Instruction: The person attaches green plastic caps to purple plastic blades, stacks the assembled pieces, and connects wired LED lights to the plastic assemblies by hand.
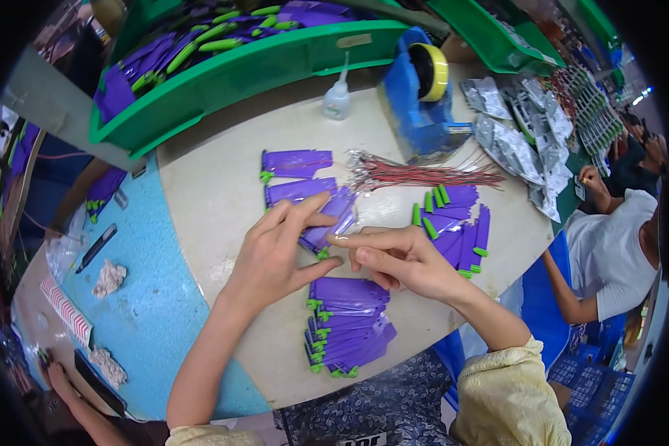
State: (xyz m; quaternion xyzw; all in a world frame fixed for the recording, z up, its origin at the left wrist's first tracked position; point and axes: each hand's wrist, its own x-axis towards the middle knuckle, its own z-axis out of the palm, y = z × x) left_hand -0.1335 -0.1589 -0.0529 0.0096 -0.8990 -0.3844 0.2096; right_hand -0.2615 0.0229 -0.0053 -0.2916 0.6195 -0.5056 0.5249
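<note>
My left hand reaches over flat purple pieces with green ends, its fingers stretched and its thumb apart. Under its fingertips lies a tilted purple piece, partly hidden. From the right, my right hand comes close, index finger extended to that piece's lower edge. Its thumb and other fingers are curled in; what they hold, if anything, is hidden. Another purple piece lies just beyond. Nearer me is an overlapping stack of purple pieces, and a further group of them lies to the right.
Red and black wires lie bundled beyond my hands. Behind them stand a blue tape dispenser and a small dropper bottle. A green bin of purple pieces borders the far side. Silver packets lie right; a co-worker sits beyond.
</note>
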